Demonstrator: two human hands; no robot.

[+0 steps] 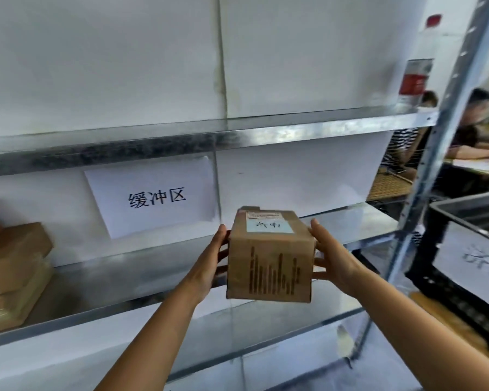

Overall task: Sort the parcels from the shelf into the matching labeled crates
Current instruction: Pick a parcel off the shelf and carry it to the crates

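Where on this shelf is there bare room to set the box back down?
The grey metal shelf is bare from the stacked brown cardboard parcels at its left end to the perforated steel upright on the right, beneath the white paper sign. Crowded only at the left end.

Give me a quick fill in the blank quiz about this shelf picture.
The left hand and the ____ hand hold a parcel between them.
The crate beside the shelf is ____ in colour.
The stacked boxes lie at the shelf's ____ end.
Missing: right; black; left.
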